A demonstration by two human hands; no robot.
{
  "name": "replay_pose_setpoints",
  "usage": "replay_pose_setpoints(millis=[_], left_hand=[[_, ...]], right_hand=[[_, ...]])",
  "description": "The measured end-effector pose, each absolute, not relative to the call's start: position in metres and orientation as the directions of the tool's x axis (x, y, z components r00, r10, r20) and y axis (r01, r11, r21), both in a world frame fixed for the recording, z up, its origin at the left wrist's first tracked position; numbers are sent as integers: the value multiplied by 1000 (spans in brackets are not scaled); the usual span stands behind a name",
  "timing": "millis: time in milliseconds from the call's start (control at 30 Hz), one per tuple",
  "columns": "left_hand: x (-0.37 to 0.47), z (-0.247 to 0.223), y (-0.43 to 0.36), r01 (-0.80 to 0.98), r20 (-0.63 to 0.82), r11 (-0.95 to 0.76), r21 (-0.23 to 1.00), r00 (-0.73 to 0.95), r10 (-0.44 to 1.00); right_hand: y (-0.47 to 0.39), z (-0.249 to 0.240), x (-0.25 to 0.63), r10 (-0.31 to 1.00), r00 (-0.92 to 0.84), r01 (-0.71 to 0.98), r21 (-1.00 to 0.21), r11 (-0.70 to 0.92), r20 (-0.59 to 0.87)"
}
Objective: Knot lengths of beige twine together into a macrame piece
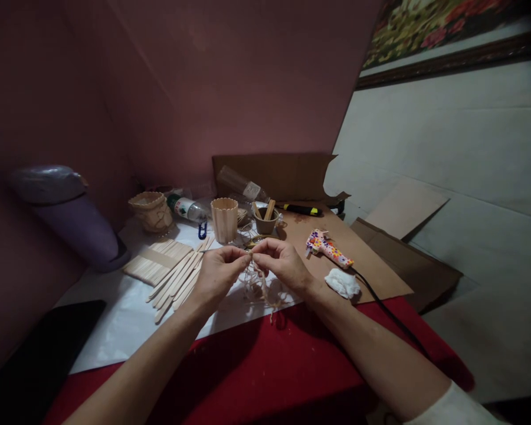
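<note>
My left hand (223,268) and my right hand (285,265) meet at the fingertips over the front of the white sheet. Both are pinched on twine (259,286), a tangled light-brown bundle that hangs below them onto the sheet and the red cloth. The short bit between the fingertips is mostly hidden. Behind my hands stands a cup covered with wooden sticks (224,221). Loose craft sticks (174,289) lie left of my left hand, beside a banded stack of craft sticks (157,262). A flower-patterned glue gun (330,248) rests to the right on cardboard.
White wadding (343,283) and a black cord (380,307) lie near my right forearm. Farther back are a small pot with sticks (266,219), a yellow-black cutter (301,209), plastic bottles (188,208) and a decorated pot (151,211). A purple container (77,227) leans at left.
</note>
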State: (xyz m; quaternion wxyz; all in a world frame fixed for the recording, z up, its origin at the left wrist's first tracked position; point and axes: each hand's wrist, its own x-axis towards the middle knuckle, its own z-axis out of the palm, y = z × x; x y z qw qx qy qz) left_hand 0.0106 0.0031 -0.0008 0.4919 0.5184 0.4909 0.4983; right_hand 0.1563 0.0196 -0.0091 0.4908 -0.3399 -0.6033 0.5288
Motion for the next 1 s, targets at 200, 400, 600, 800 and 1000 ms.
replay_pose_setpoints(millis=[200, 400, 600, 800, 1000], left_hand=[[10, -1, 3, 29, 25, -25, 999, 21, 999], [11, -1, 3, 9, 26, -26, 1000, 25, 999], [13, 3, 0, -2, 21, -21, 1000, 36, 999], [12, 5, -1, -24, -15, 16, 1000, 42, 999], [12, 4, -1, -34, -45, 47, 998, 47, 998]], right_hand=[[19, -9, 157, 932, -283, -115, -972, 203, 228], [21, -11, 156, 930, -287, -136, -971, 196, 228], [21, -13, 157, 928, -294, -127, -971, 201, 230], [20, -11, 156, 930, -296, -152, -972, 181, 220], [13, -7, 155, 937, -276, -174, -970, 172, 216]])
